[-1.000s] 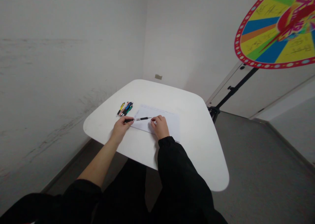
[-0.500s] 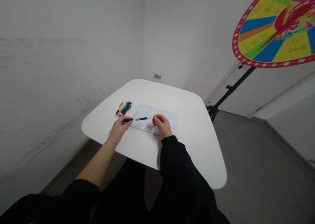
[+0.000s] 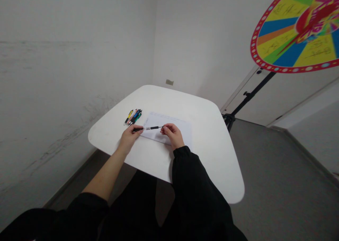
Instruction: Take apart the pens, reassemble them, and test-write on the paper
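Note:
A pen (image 3: 154, 128) with a black grip and a clear, marked barrel lies crosswise between my hands, a little above the paper. My left hand (image 3: 129, 136) is closed around its rear end. At the other end, where a thin tip sticks out, the thumb and fingers of my right hand (image 3: 173, 133) pinch together and meet the tip. Whatever small piece they hold there is too small to name. Beneath the pen, a white sheet of paper (image 3: 182, 127) with faint handwriting along its far edge rests on the table.
Several pens (image 3: 135, 116) lie in a bunch on the white table (image 3: 212, 156), beyond my left hand. Walls stand close at the left and back. On the right, a colourful prize wheel (image 3: 288, 32) rises on a black stand (image 3: 247, 97).
My right hand has moved slightly left, so its pinched fingers now meet the pen's tip, where a small gap showed before. My left hand and the pen are almost still.

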A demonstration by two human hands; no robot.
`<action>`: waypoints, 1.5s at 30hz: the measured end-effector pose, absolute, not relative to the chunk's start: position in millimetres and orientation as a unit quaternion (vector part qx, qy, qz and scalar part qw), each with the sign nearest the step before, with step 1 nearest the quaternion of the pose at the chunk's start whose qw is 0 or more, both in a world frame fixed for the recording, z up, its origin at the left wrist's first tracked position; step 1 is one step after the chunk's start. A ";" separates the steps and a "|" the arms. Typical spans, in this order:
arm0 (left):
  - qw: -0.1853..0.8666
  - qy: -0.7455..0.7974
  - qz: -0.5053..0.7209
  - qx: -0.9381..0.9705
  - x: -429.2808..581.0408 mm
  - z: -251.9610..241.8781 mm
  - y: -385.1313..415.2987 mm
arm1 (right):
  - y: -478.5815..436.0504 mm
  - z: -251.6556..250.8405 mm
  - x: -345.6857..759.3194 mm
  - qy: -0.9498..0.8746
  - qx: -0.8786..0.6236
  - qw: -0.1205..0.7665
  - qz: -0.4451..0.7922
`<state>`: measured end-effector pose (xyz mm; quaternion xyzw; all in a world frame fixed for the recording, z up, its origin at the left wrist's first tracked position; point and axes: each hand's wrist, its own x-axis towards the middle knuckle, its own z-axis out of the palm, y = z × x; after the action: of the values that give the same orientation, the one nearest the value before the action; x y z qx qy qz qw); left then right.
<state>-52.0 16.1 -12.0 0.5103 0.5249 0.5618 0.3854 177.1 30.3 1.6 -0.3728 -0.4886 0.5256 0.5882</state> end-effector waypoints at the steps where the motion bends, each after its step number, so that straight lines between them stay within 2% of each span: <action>1: 0.385 0.526 0.561 0.510 -52.0 -12.6 16.1 | 30.2 2.0 176.8 -0.488 -0.375 0.588 0.524; 26: 0.372 0.523 0.546 0.538 -47.1 -4.4 9.5 | 27.8 -5.2 179.2 -0.573 -0.416 0.527 0.470; 33: 0.395 0.512 0.535 0.543 -46.5 -8.1 10.4 | 22.3 -0.3 181.3 -0.667 -0.489 0.449 0.339; 37: 0.421 0.504 0.532 0.534 -46.5 -10.0 11.0 | 21.5 -0.8 182.2 -0.692 -0.502 0.420 0.304; 45: 0.418 0.510 0.544 0.518 -45.6 -5.0 10.1 | 21.6 0.1 183.1 -0.650 -0.455 0.483 0.370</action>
<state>-45.6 10.1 -5.0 0.5184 0.5105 0.5438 0.4183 183.1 21.6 0.1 -0.4548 -0.6503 0.3698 0.4831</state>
